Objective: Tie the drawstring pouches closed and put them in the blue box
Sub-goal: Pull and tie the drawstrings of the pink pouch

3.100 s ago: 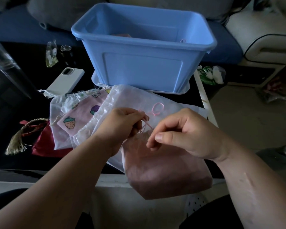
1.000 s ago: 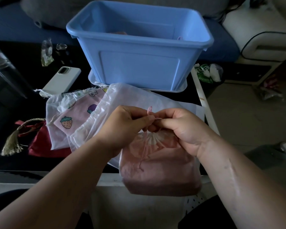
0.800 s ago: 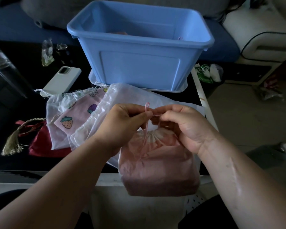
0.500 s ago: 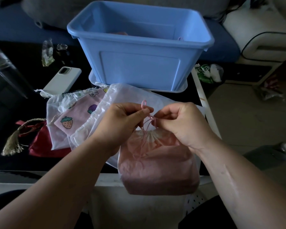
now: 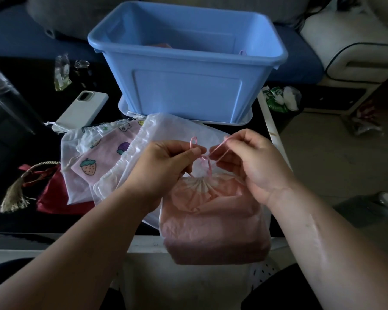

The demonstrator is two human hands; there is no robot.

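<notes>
A pink sheer pouch hangs over the table's near edge, its mouth gathered shut. My left hand pinches one loop of its pink drawstring; my right hand pinches the other loop, pulled out to the right. A small knot sits between them. Beyond the hands lie a white sheer pouch, a pink strawberry-print pouch and a red pouch with a tassel. The blue box stands behind on its lid, with something pink inside.
A white phone lies left of the box on the dark table. Small plastic packets sit further back. The table's right edge runs beside my right hand; a wrapped snack and floor lie beyond.
My hands have moved apart. The right one has drawn its drawstring loop out to the right, tightening the knot above the gathered mouth.
</notes>
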